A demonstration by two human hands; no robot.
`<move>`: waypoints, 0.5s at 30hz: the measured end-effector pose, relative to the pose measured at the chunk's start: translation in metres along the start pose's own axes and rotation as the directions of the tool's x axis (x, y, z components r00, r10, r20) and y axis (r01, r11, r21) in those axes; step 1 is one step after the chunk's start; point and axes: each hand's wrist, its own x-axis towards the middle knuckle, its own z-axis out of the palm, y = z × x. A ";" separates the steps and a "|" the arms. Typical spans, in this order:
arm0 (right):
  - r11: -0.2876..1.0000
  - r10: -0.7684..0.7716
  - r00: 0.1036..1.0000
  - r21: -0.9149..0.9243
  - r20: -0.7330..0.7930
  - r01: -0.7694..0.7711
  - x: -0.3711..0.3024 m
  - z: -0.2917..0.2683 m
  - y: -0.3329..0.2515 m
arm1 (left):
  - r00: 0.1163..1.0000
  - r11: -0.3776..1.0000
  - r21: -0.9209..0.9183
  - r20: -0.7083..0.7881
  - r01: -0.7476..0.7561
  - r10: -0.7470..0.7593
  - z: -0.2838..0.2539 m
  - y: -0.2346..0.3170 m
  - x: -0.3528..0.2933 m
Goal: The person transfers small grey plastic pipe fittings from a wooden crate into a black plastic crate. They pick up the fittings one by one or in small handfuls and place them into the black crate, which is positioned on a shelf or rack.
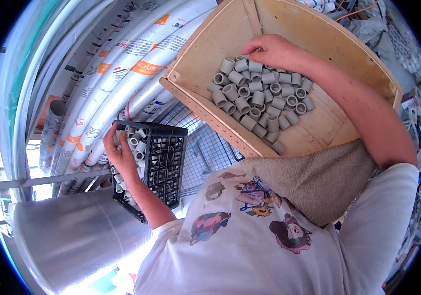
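Note:
Grey pipe couplings [257,98] lie in a loose pile inside a wooden box [314,37]. At the pile's far edge is my right hand [274,51], its fingers bent and close together. What they hold, if anything, is hidden. To the left, a black plastic crate [166,162] with openwork walls contains more light grey pipe fittings [134,142]. My left hand [120,156] is over the fittings at the crate's far left corner, thumb and fingers apart. Its fingertips are close to the rim; whether they touch a fitting is unclear.
Long white wrapped pipes [139,69] stand along the left. A shiny silvery cylinder [73,236] lies below the crate, and wire mesh [198,147] shows between crate and box. A brown cloth [314,179] hangs over the box's near edge.

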 end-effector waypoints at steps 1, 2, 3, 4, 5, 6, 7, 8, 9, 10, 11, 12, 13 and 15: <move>0.999 0.024 1.000 -0.025 0.017 -0.023 0.005 0.003 0.013 | 0.999 0.993 0.110 -0.018 0.040 -0.038 -0.008 -0.022 -0.006; 0.997 0.053 0.998 -0.052 0.027 -0.051 0.008 0.006 0.026 | 0.999 0.981 0.189 -0.020 0.040 -0.037 -0.013 -0.045 -0.012; 0.993 0.086 0.996 -0.083 0.037 -0.082 0.010 0.009 0.037 | 0.999 0.964 0.263 -0.021 0.042 -0.038 -0.016 -0.067 -0.020; 0.990 0.137 0.988 -0.043 0.074 -0.134 0.011 0.014 0.048 | 0.999 0.940 0.338 -0.023 0.045 -0.040 -0.020 -0.088 -0.029; 0.984 0.179 0.977 -0.001 0.117 -0.180 0.014 0.019 0.056 | 0.996 0.927 0.365 -0.019 0.085 -0.084 -0.025 -0.107 -0.039; 0.973 0.218 0.962 0.036 0.162 -0.227 0.018 0.024 0.059 | 0.991 0.912 0.390 -0.018 0.127 -0.130 -0.029 -0.127 -0.049; 0.965 0.240 0.951 0.059 0.197 -0.255 0.019 0.028 0.059 | 0.984 0.895 0.413 -0.016 0.166 -0.176 -0.033 -0.141 -0.058; 0.953 0.269 0.937 0.078 0.224 -0.292 0.016 0.030 0.059 | 0.994 0.884 0.457 -0.028 0.103 -0.101 -0.033 -0.138 -0.061; 0.940 0.296 0.921 0.097 0.253 -0.328 0.013 0.031 0.058 | 0.992 0.895 0.428 -0.044 0.125 -0.118 -0.029 -0.137 -0.061; 0.919 0.318 0.911 0.149 0.262 -0.364 0.011 0.033 0.060 | 0.989 0.905 0.399 -0.059 0.148 -0.135 -0.025 -0.135 -0.062; 0.897 0.333 0.902 0.201 0.276 -0.393 0.010 0.037 0.062 | 0.985 0.910 0.375 -0.079 0.174 -0.155 -0.025 -0.129 -0.062; 0.872 0.347 0.891 0.251 0.292 -0.421 0.010 0.040 0.063 | 0.995 0.912 0.400 -0.065 0.093 -0.073 -0.024 -0.134 -0.061; 0.857 0.351 0.892 0.286 0.284 -0.428 0.010 0.044 0.065 | 0.992 0.930 0.347 -0.073 0.123 -0.104 -0.023 -0.134 -0.061; 0.821 0.370 0.891 0.355 0.264 -0.446 0.007 0.049 0.065 | 0.984 0.957 0.230 -0.077 0.177 -0.163 -0.013 -0.113 -0.055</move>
